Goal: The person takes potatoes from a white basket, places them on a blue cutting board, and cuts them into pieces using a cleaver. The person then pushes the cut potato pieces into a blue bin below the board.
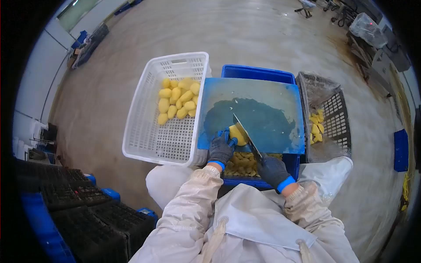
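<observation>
On the blue cutting board (pixel 267 94), a peeled yellow potato (pixel 237 136) lies near the front edge. Gloved in dark grey with blue, my left hand (pixel 222 148) holds the potato from its left side. My right hand (pixel 272 168), in the same kind of glove, is closed round the handle of a knife (pixel 246 136). The blade points up and to the left, against the potato's right side. A dark wet patch and small scraps mark the board. Cut yellow pieces (pixel 241 165) fill the part of the blue bin that shows below the board.
A white crate (pixel 138 118) with several peeled potatoes (pixel 177 98) stands left of the board. At the right is a dark crate (pixel 337 118) lined with plastic, holding yellow pieces (pixel 316 127). Black crates (pixel 83 210) stand at the lower left.
</observation>
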Demonstrator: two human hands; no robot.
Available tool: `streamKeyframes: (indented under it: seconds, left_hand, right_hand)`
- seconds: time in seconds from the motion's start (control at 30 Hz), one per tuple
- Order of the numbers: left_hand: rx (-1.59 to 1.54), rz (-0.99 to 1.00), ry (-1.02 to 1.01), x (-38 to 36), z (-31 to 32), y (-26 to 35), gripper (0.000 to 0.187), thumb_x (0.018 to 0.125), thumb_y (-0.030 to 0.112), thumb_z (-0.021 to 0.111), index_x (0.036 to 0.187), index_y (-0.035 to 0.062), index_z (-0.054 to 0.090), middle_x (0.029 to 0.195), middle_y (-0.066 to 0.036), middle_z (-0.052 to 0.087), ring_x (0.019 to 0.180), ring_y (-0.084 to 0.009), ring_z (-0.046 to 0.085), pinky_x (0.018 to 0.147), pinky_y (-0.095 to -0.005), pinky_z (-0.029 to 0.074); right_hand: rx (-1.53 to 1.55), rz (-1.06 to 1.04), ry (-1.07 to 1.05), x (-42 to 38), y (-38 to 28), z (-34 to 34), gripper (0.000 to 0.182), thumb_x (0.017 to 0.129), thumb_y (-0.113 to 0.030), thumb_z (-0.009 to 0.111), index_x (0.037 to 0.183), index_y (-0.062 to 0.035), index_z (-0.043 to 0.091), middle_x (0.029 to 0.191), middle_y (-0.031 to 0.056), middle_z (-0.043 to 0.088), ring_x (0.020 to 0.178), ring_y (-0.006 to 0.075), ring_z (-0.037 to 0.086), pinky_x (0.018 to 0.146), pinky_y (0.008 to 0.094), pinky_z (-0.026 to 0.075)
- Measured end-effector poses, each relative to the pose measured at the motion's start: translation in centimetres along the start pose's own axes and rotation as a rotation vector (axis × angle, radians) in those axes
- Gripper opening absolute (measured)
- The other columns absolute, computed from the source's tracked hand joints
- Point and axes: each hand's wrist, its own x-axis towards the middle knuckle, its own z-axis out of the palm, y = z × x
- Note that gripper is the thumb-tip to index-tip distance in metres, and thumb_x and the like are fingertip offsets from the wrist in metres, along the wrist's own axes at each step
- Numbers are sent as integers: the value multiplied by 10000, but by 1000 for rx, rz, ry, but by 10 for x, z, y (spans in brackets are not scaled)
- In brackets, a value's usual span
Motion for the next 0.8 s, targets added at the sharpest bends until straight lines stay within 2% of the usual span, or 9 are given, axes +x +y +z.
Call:
streamKeyframes:
  seconds: [0.07, 0.13, 0.23, 0.4, 0.67, 0.77, 0.8]
  left_hand:
    - [2, 8, 23, 0, -1, 2, 512, 787, 320, 624, 1184, 14, 520, 1101, -202, 545, 1008, -368, 520, 901, -437, 396]
    - [38, 33, -2, -1, -7, 5, 518, 799, 326, 582, 1203, 15, 491, 1085, -179, 541, 1029, -352, 496, 886, -442, 395]
    - [9, 52, 50, -4, -1, 0, 485, 805, 312, 577, 1187, 23, 498, 1088, -173, 540, 1038, -349, 490, 884, -439, 400]
    - [-7, 51, 58, -3, 4, -3, 433, 809, 290, 576, 1152, 33, 515, 1099, -165, 539, 1043, -343, 492, 891, -429, 402]
    - [12, 35, 38, -4, 3, -1, 424, 807, 285, 577, 1143, 33, 526, 1110, -164, 538, 1047, -347, 495, 898, -441, 395]
    - [33, 46, 38, -2, -3, 1, 420, 806, 290, 576, 1131, 27, 536, 1110, -162, 543, 1044, -353, 495, 897, -445, 394]
    - [27, 12, -25, 1, -7, 3, 459, 804, 295, 577, 1171, 28, 508, 1126, -175, 530, 1061, -362, 486, 903, -446, 391]
  right_hand:
    - [12, -1, 27, 15, 5, 16, 258, 818, -258, 506, 933, -47, 599, 724, 193, 626, 701, 356, 620, 654, 474, 484]
    - [-18, -70, 110, 27, 3, 16, 267, 832, -266, 496, 945, -43, 590, 706, 194, 621, 687, 362, 617, 640, 479, 482]
    - [62, -61, 176, 4, -8, 0, 264, 831, -270, 492, 934, -45, 584, 684, 191, 616, 662, 370, 610, 616, 483, 477]
    - [63, -126, 122, -20, -18, -22, 244, 821, -263, 490, 919, -58, 578, 660, 182, 610, 629, 359, 607, 589, 480, 471]
    - [-37, -20, 8, -6, -19, -5, 230, 800, -232, 496, 885, -41, 589, 704, 189, 624, 712, 357, 621, 655, 473, 479]
    - [-19, -65, 8, 18, -9, 23, 239, 829, -241, 485, 903, -36, 583, 743, 207, 618, 721, 361, 614, 645, 461, 479]
    - [-14, -67, 15, 21, -9, 20, 239, 829, -241, 485, 903, -36, 583, 743, 207, 618, 721, 361, 614, 645, 461, 479]
